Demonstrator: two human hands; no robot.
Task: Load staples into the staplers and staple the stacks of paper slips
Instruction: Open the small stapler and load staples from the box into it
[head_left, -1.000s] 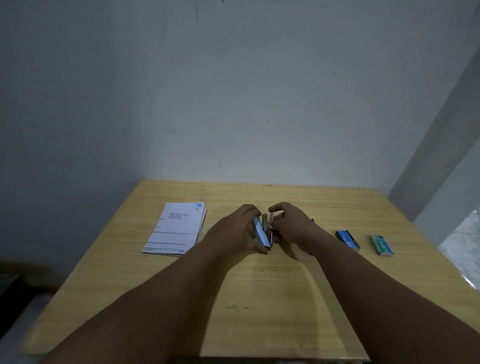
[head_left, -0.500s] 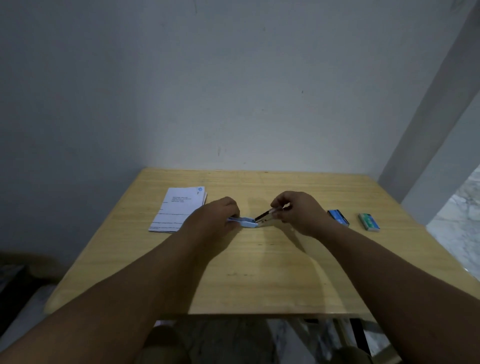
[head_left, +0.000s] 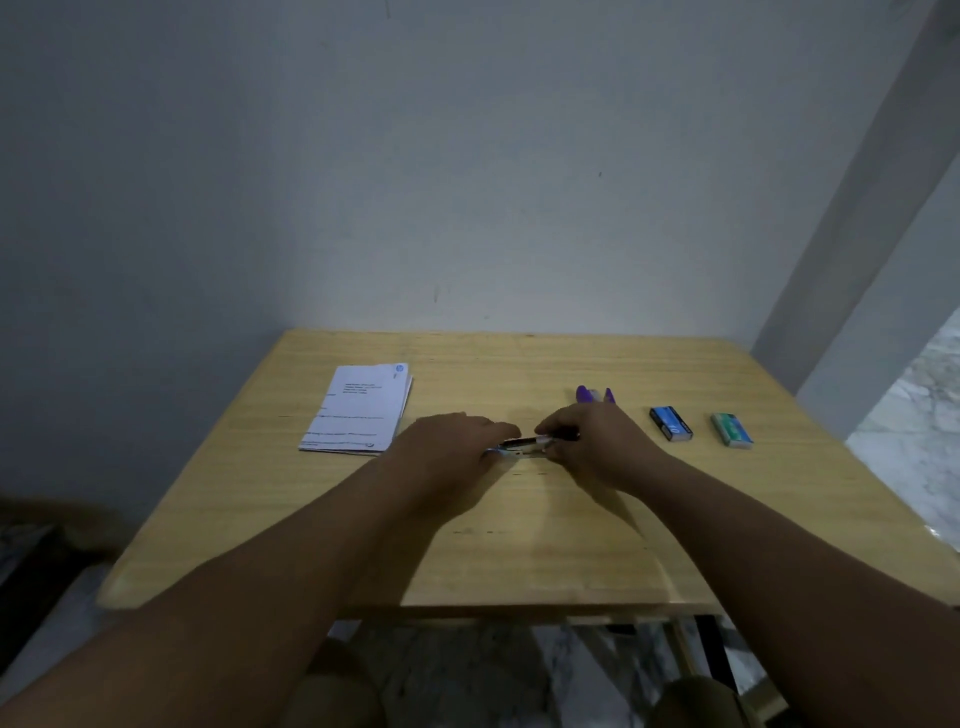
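A small blue stapler (head_left: 522, 448) lies flat on the wooden table (head_left: 519, 545), between my two hands. My left hand (head_left: 452, 447) covers and holds its left end. My right hand (head_left: 592, 441) pinches its right end, where the metal staple channel shows. A stack of white printed paper slips (head_left: 358, 408) lies to the left of my left hand. A purple stapler (head_left: 592, 394) lies just behind my right hand, partly hidden. A blue staple box (head_left: 670, 423) and a green staple box (head_left: 731, 429) sit to the right.
The table stands against a grey wall, with a pillar at the right. Its near edge (head_left: 415, 605) shows, with marble floor and my knees below it.
The blue stapler went from upright between my hands to lying flat on the table. My right hand has closed in on its right end. The view rose, showing the purple stapler.
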